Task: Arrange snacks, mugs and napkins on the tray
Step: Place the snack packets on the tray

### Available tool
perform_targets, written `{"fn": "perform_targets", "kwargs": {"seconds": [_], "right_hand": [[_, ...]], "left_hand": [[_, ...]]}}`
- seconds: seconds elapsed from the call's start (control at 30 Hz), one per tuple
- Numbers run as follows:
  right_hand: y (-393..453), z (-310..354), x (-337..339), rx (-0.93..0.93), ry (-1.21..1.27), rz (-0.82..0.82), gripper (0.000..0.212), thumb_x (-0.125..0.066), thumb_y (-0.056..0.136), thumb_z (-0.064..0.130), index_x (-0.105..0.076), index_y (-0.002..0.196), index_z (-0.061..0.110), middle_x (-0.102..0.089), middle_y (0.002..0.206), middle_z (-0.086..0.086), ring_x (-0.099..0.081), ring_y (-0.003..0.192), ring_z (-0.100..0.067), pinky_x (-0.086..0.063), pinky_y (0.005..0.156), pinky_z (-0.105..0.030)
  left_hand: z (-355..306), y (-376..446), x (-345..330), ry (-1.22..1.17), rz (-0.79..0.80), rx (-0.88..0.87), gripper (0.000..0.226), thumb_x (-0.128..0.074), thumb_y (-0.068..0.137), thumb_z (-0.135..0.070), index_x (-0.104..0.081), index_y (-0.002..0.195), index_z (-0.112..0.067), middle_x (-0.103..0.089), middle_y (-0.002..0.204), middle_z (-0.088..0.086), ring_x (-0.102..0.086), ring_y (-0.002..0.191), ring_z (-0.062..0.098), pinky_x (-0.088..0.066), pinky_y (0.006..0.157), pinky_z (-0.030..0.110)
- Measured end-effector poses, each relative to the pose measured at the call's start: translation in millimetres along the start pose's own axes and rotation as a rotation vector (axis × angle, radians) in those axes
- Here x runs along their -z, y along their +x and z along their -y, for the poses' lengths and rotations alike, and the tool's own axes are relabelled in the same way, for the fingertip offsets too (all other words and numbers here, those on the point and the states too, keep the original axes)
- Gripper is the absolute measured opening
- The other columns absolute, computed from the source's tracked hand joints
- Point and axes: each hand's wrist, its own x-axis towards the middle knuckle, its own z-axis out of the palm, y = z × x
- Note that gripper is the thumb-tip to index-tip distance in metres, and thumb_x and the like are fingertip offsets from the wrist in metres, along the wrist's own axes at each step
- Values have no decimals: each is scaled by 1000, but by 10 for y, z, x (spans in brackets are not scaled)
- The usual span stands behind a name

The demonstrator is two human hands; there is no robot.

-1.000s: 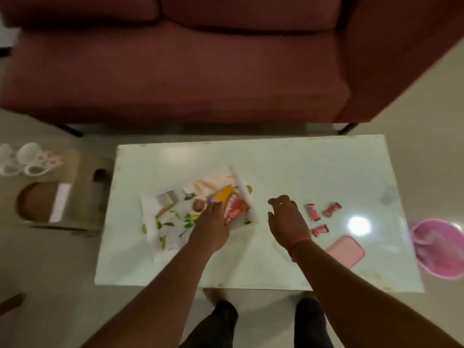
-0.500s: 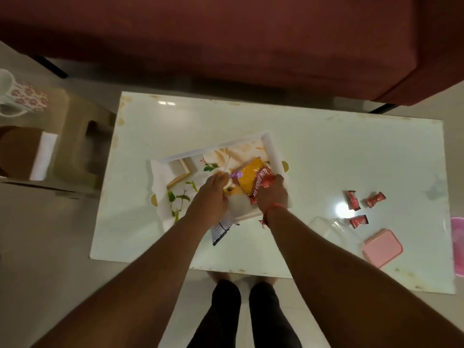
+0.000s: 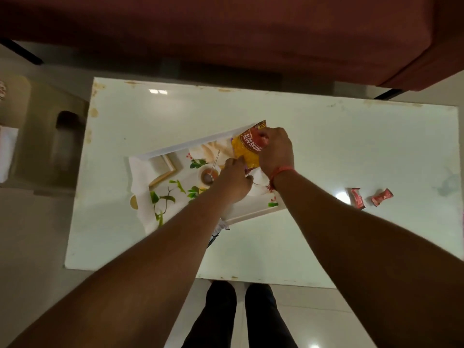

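A white rectangular tray with a printed leaf-and-teacup picture lies skewed on the white table. A yellow and red snack packet stands tilted over the tray's far right corner. My right hand grips the packet's upper right side. My left hand pinches the packet's lower left corner, fingers closed on it. A dark-printed wrapper pokes out from under my left forearm at the tray's near edge. Two small red wrapped candies lie on the table to the right of the tray.
A maroon sofa runs along the far side of the table. A beige stool stands left of the table, with a white napkin on its left part. My legs are at the table's near edge.
My right hand came from the table onto the snack packet, and both hands have lifted and shifted it toward the tray's far right corner. The camera has tilted down.
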Motion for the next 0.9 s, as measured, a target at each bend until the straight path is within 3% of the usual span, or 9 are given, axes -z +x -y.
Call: {"fn": "perform_targets", "kwargs": {"seconds": [0.23,0.33,0.43,0.5,0.57,0.63,0.73,0.77,0.9], "right_hand": [[178,-169,97,41,-84,54,43,-53,92,5,-60,132,16,-52,133,-13,-54,119,-32,-45,105,-38],[17,-192,105,46,-101,-73,46,-52,88,2,-59,132,17,-49,135,-12,-50,118,-32,-41,101,-35],[-424,-211,29,101,19,-123,45,-51,81,-4,-60,124,9,-52,123,-18,-53,108,-34,-45,98,-41],[-804,-232,-115,61,131,27,29,-56,88,2,-61,117,4,-58,114,-18,-58,100,-30,-46,94,-37],[-1173,-241,-278,-51,182,216,24,-60,93,15,-61,116,7,-63,108,-15,-60,92,-22,-45,87,-28],[-1464,-217,-434,-207,252,372,33,-62,93,31,-57,120,12,-66,109,-11,-63,96,-23,-48,86,-31],[-1687,-85,-599,-359,397,472,50,-68,87,44,-51,127,19,-65,119,-4,-64,103,-19,-51,90,-34],[-1710,-31,-642,-348,409,478,53,-69,85,43,-50,129,21,-63,123,-2,-62,105,-18,-49,89,-31],[-1633,110,-658,-279,405,464,60,-71,84,29,-48,139,22,-54,126,-10,-58,109,-23,-51,94,-35]], "left_hand": [[-88,164,-3,-56,19,-27,39,-54,95,-21,-46,131,-7,-36,144,10,-50,121,34,-42,102,41],[24,117,38,-82,-48,10,40,-52,96,-23,-47,135,-14,-39,145,9,-49,126,31,-42,102,43],[297,-154,119,-380,-280,104,40,-52,93,-13,-53,133,-15,-47,140,8,-53,120,23,-47,96,37],[564,-472,133,-515,-517,208,33,-52,90,-7,-61,121,-14,-56,127,7,-56,111,17,-44,88,27],[835,-774,56,-596,-618,393,31,-52,88,-4,-63,115,-12,-59,124,8,-58,110,21,-47,91,32],[994,-1009,-69,-674,-560,531,33,-52,87,-4,-60,119,-9,-59,123,10,-59,104,22,-52,83,29],[1021,-1128,-224,-700,-414,488,30,-49,91,-4,-59,119,-11,-61,113,3,-60,93,14,-43,61,6],[1004,-1124,-250,-687,-383,449,27,-46,94,-5,-60,116,-12,-63,110,3,-61,95,15,-44,66,8],[854,-1077,-238,-777,-321,393,27,-42,101,-15,-62,119,-10,-61,119,8,-62,109,25,-56,90,41]]}}
